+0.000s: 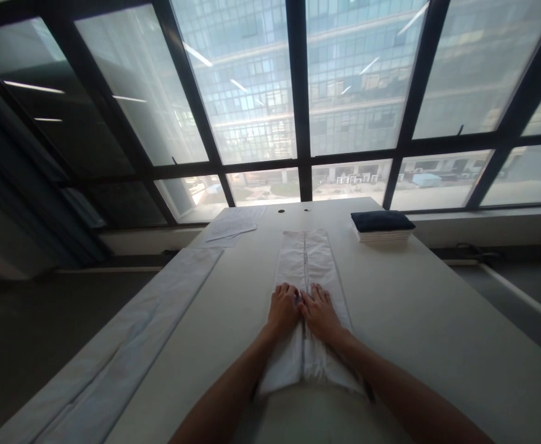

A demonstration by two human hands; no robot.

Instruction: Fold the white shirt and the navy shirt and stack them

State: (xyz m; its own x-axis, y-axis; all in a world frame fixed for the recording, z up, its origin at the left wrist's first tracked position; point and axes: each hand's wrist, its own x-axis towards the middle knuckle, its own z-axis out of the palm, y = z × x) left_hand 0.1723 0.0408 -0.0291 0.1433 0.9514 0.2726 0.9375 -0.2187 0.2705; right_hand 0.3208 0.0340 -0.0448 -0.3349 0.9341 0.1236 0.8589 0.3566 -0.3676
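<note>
A long piece of white cloth [314,259] lies on the white table, its two sides folded in so that their edges meet along a middle line. My left hand [284,308] rests on the left half, with its fingers slightly bent on the fabric beside that line. On the right half lies my right hand [321,311], fingers stretched out and palm down. Both thumbs come close together at the seam, and the fabric under the palms is hidden. The near end of the cloth spreads wider between my forearms.
A dark blue folded cloth [382,221] tops a stack of white folded cloths [385,236] at the back right. Papers [233,225] lie at the back left. Long white fabric [131,333] runs along the table's left edge. Large windows [353,80] stand behind the table [413,320].
</note>
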